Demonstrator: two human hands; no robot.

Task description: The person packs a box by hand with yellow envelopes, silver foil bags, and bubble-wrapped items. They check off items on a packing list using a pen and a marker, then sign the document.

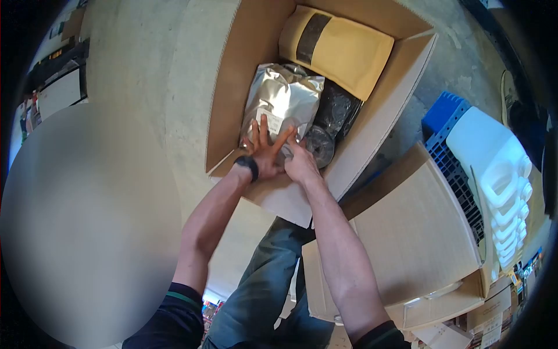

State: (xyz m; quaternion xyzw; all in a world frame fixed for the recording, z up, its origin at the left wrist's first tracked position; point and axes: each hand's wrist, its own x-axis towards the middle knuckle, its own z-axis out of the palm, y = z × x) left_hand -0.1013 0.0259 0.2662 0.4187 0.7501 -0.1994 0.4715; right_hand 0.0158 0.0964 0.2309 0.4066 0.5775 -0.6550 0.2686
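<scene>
A tall open cardboard box [372,125] holds a shiny silver bag [285,93] with a white label, a yellow-brown pouch [349,49] with a dark stripe, and black plastic-wrapped items [334,110]. My left hand [267,154], with a dark band on its wrist, lies spread against the lower part of the silver bag. Right beside it, my right hand [300,164] reaches into the near end of the box, its fingers bent at the bag's lower edge. What its fingertips hold, if anything, is hidden.
To the right stand another open cardboard box [415,232], a blue crate [444,116] and a row of white plastic jugs [491,151]. My legs [256,291] are below the box. A large blurred oval covers the left side. Shelves show at the far left edge.
</scene>
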